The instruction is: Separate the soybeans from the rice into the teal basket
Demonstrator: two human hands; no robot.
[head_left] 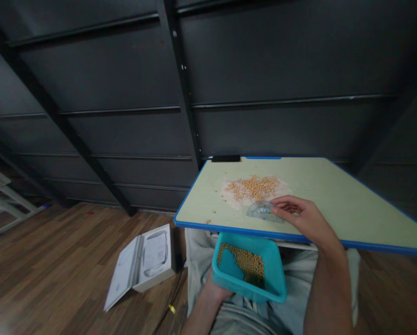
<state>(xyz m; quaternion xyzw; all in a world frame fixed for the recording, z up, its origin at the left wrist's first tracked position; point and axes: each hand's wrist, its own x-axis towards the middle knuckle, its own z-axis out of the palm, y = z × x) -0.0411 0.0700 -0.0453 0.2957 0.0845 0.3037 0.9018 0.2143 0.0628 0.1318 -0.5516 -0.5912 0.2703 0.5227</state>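
Observation:
My right hand (295, 211) pinches a clear plastic protractor (262, 211) at its right end, fingers and thumb closed. The protractor lies at the near edge of a pile of yellow soybeans (255, 187) mixed with white grains like rice (236, 202). Below the table edge, a teal plastic basin (250, 292) sits over my lap with many soybeans (248, 263) inside. My left hand (219, 287) grips the basin from its near left side; its fingers are hidden beneath. A teal patch shows among the beans in the basin.
The pile lies on a pale yellow-green tabletop (347, 200) with a blue rim, where a few stray beans are scattered at the left. A black flat object (226, 158) rests at the far edge. An opened white box (148, 260) and a cable (169, 302) lie on the wooden floor.

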